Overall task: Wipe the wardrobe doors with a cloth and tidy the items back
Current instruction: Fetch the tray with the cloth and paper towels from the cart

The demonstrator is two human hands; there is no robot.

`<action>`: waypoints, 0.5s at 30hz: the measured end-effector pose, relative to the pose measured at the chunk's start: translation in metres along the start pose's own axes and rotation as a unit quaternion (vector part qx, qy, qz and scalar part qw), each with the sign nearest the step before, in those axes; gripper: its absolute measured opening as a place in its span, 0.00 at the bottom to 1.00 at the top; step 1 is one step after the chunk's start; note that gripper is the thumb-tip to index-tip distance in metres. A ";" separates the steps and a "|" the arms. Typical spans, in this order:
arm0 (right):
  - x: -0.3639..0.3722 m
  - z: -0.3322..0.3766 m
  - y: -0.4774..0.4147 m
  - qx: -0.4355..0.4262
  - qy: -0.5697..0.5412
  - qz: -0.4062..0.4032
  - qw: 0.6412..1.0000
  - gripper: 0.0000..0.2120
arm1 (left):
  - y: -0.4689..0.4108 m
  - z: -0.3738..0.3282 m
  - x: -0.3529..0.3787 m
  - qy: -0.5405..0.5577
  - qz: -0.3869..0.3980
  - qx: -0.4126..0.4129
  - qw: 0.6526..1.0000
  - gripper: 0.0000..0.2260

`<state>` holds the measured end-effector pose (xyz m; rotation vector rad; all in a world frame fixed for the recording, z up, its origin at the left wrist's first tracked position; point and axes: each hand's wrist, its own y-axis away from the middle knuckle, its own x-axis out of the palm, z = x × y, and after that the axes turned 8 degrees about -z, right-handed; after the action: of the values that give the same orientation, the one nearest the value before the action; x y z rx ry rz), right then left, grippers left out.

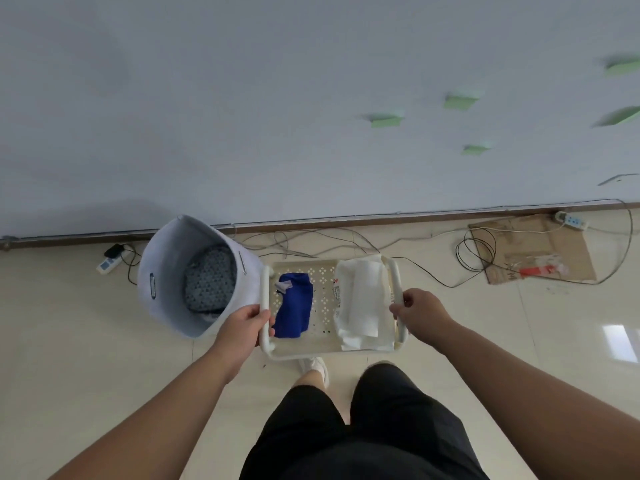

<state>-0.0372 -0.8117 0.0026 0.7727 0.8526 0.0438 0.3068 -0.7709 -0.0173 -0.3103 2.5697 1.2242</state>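
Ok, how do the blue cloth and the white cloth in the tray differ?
The blue cloth is dark and bunched small; the white cloth is pale and spreads wider. The blue cloth lies at the left end of the tray by the left hand, the white cloth at the right end by the right hand. Both lie loose in the tray, ungripped.

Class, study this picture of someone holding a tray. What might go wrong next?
1. The blue cloth and white cloths lie loose on the tray, gripped by the left hand and right hand; a tilt might slide them off.
2. Cables trail across the floor ahead, a likely trip with both hands busy.
3. The basket stands close at the tray's left and might get knocked.
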 end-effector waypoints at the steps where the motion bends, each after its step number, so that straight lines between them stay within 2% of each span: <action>1: 0.001 0.006 -0.010 0.004 0.001 0.001 1.000 0.07 | -0.011 -0.007 0.001 -0.003 0.002 -0.001 1.000 0.10; 6: 0.013 0.023 -0.064 0.022 0.017 0.018 0.999 0.07 | -0.062 -0.023 0.009 -0.023 0.003 -0.019 1.000 0.10; 15: 0.060 0.019 -0.154 0.021 0.042 0.038 0.998 0.07 | -0.148 -0.003 0.038 -0.027 -0.011 -0.034 0.999 0.09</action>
<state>-0.0242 -0.9161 -0.1265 0.8478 0.9063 0.1263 0.3162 -0.8674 -0.1358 -0.3136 2.4766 1.2973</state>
